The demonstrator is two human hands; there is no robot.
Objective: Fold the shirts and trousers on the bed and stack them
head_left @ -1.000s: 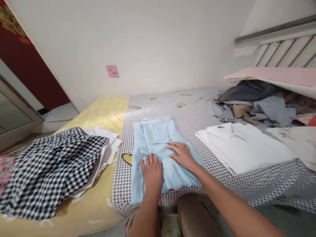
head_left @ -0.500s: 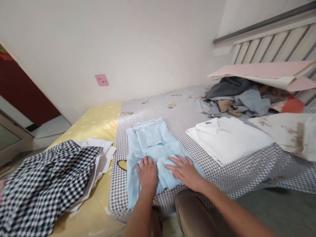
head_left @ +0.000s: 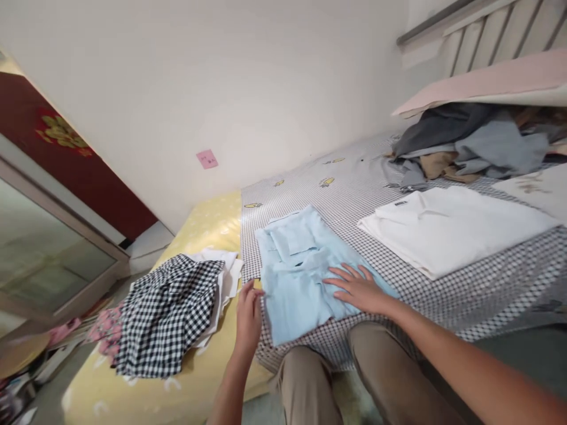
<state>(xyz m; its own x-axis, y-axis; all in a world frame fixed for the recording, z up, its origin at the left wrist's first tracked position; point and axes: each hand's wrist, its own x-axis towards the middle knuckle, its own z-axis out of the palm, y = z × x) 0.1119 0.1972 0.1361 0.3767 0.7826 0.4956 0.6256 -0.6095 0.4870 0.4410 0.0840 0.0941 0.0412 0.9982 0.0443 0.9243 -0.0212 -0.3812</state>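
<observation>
A folded light blue shirt [head_left: 295,295] lies on the checked bed cover in front of my knees, with a small dark label near its middle. My right hand [head_left: 357,288] rests flat on the shirt's right side, fingers spread. Just off the shirt's left edge is my left hand [head_left: 250,310], its fingers slightly bent and apart; whether a fingertip touches the edge is hard to see. To the right lies a folded white shirt [head_left: 452,227]. On the left, a black-and-white checked garment [head_left: 170,313] lies over white cloth [head_left: 233,274].
Yellow bedding [head_left: 212,224] covers the bed's left part beside the checked bed cover [head_left: 305,171]. Grey and brown clothes [head_left: 478,141] are heaped at the back right under a pink board [head_left: 491,82]. A wall [head_left: 287,88] stands behind, with a pink note [head_left: 207,159] on it.
My left hand has moved left off the blue shirt to its edge. The shirt's lower part lies smoother, with the dark label now showing. The view has turned left.
</observation>
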